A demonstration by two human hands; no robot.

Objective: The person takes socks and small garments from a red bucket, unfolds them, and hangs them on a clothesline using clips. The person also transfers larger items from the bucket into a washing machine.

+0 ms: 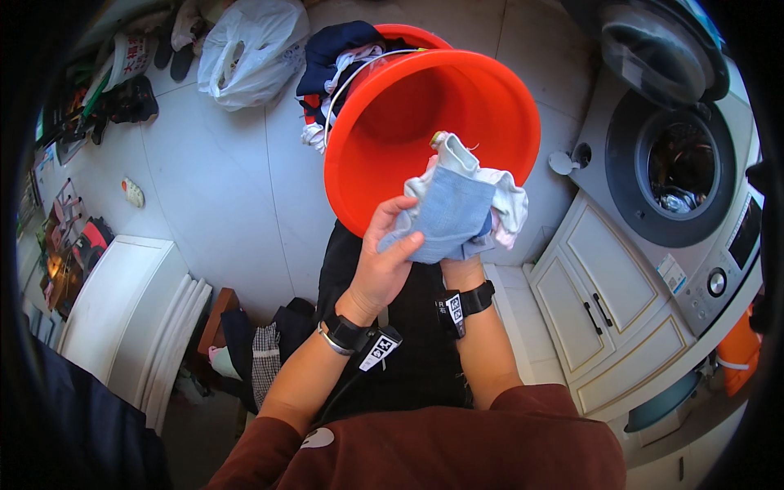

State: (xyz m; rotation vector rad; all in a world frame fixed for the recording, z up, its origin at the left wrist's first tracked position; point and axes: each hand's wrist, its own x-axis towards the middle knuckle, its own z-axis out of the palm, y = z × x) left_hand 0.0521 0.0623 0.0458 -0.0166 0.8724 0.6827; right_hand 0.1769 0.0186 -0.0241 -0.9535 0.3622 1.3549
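In my left hand point(390, 251) I hold a light blue cloth garment point(450, 211), perhaps a sock, with the thumb on its near edge. My right hand point(460, 269) is mostly hidden under the same bundle, and it seems to support it from below. White and pale pink socks or small cloths point(507, 199) stick out of the bundle's right side. Just beyond the bundle, a red plastic bucket point(346, 177) is tipped with its mouth towards me. No laundry shows on the part of its inside that I can see.
Dark clothes point(334, 52) fill another red container behind the bucket. A front-loading washing machine point(670, 168) stands at the right with its door point(658, 49) open, beside white cabinet doors point(600, 312). A white plastic bag point(251, 58) and a small shoe point(132, 192) lie on the tiled floor.
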